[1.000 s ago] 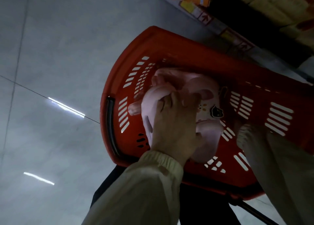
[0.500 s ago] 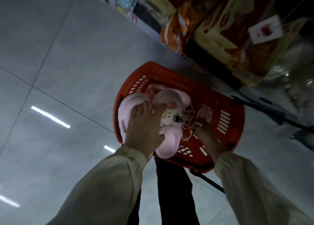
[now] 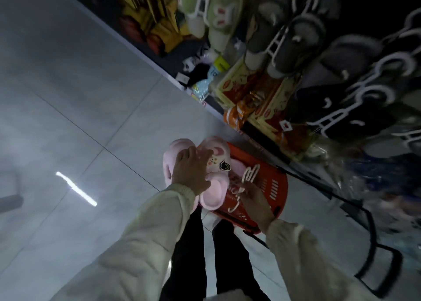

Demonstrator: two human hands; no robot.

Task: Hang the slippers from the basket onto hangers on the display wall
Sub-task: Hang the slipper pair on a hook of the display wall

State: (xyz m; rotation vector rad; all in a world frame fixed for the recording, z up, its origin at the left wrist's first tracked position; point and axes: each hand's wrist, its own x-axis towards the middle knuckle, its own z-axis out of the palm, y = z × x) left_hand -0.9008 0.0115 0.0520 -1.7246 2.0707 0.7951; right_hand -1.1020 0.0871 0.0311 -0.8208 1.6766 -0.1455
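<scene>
A pair of pink slippers (image 3: pixel 217 164) with a cartoon charm is held above the red basket (image 3: pixel 273 187) on the floor. My left hand (image 3: pixel 191 171) grips the pair from above, fingers spread over both slippers. My right hand (image 3: pixel 255 200) is lower, over the basket, and pinches a white plastic hanger (image 3: pixel 249 174) that sticks up from it. The display wall at the upper right carries grey slippers (image 3: pixel 293 43) and green slippers (image 3: pixel 218 11) on white hangers (image 3: pixel 276 41).
Low shelves along the wall hold orange and yellow packets (image 3: pixel 257 98). The basket's black pull handle (image 3: pixel 373 243) runs out to the right. Grey tiled floor (image 3: pixel 79 118) spreads to the left. My dark trouser legs (image 3: pixel 189 243) stand below the basket.
I have straightened up: the basket now looks smaller and farther below. My left hand has lifted the pink slippers out of it. My right hand has taken hold of a white hanger.
</scene>
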